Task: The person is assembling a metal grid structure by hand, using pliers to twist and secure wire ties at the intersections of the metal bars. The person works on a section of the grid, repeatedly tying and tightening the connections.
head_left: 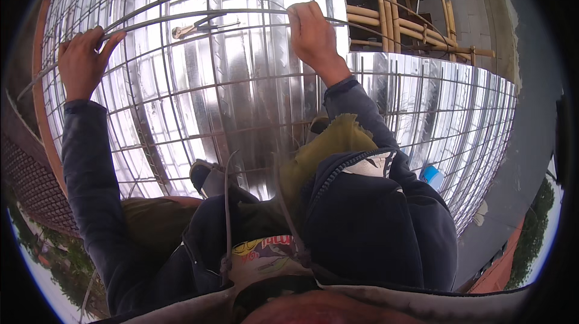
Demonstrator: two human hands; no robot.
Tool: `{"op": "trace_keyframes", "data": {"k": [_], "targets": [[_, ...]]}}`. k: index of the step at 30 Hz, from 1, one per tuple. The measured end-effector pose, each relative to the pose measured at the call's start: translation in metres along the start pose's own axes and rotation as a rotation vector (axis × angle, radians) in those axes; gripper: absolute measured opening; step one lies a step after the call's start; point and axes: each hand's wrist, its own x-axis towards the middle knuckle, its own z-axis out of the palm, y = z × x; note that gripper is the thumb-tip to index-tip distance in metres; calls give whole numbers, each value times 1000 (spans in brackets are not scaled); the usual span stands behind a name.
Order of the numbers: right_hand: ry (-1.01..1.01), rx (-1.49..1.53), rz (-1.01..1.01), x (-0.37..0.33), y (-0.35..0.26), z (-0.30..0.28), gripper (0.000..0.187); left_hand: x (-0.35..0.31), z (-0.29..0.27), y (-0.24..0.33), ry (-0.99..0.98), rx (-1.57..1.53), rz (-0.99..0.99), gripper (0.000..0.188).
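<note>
A steel rod (241, 10) is stretched across the mesh (218, 85); whether it is lifted clear cannot be told. Toward the rod's left end it is grasped by the left hand (82, 62), fingers curled over it; farther right along it, the right hand (313, 36) is clamped on it in a fist. Pliers (195, 25) are laid just on the rod's near side. Ribbed decking (247, 100) is spread beneath the rod, and bamboo poles (394, 13) are seen to its right.
</note>
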Motion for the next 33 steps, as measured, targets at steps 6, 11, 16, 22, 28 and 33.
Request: {"op": "trace_keyframes", "data": {"k": [6,11,16,22,28,33], "targets": [[-522,-5,-175,-5,-44,71,30,-1,23,-22,-42,-47,-17,59],[-608,-325,-234,29,-61,128,52,-1,36,-17,-57,-9,-41,62],[-739,-348,-218,58,-60,150,32,-4,46,-22,-112,-81,-71,67],[-882,-243,-125,23,-98,124,46,-24,74,-29,-105,-177,-98,69],[-993,-41,-272,-19,-142,124,53,-20,94,-42,-69,-287,-84,71],[-1020,-139,-451,16,-157,106,26,-18,86,-48,-174,-375,-97,74]]}}
